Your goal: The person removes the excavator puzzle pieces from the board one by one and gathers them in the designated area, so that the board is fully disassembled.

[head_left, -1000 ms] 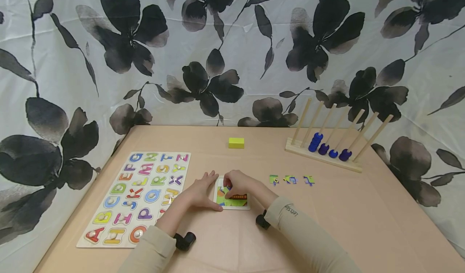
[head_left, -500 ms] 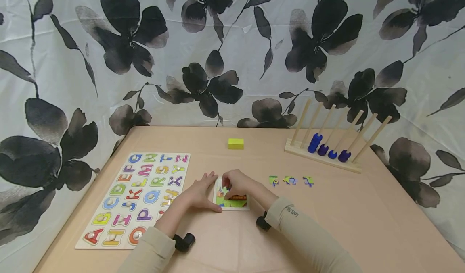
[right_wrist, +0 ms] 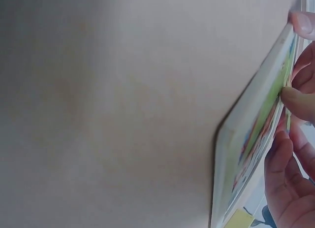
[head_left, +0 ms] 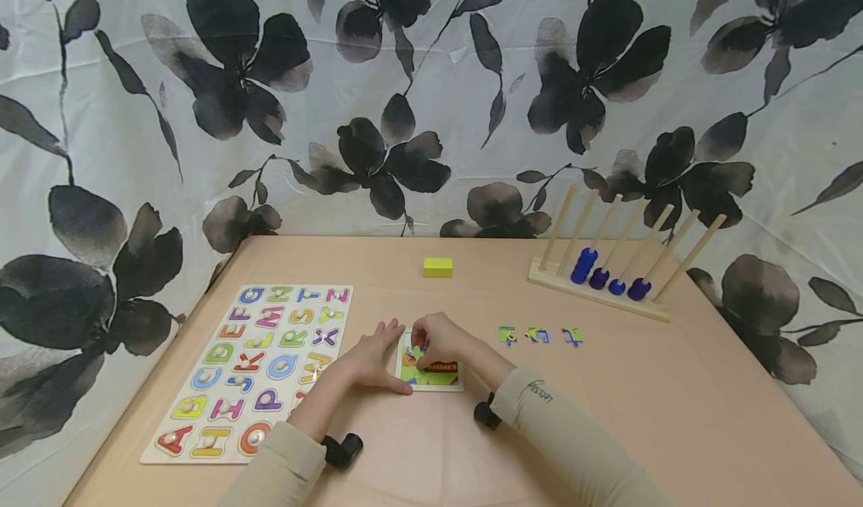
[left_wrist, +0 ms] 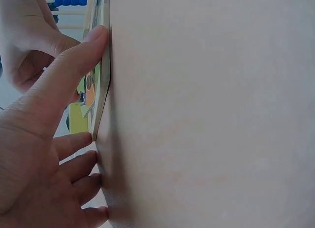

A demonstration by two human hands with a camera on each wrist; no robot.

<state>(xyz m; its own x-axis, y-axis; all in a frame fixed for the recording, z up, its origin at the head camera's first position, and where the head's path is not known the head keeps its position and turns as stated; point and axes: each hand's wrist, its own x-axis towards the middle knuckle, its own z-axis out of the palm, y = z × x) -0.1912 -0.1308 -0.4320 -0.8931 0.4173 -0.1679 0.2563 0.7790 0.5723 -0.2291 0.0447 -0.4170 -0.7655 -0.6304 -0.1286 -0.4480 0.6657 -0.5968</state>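
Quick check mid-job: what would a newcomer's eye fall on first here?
Probably the big black flowers on the pale cloth behind everything. Next, likely the colourful letter board on the left, and beside it the left hand and right hand at the small picture puzzle. The peg stand with blue beads, at the far right, stands out too.

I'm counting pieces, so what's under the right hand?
Part of the puzzle: green and an orange-brown strip show beside the right hand. The puzzle's upper right is covered, so any pieces or gaps there can't be seen.
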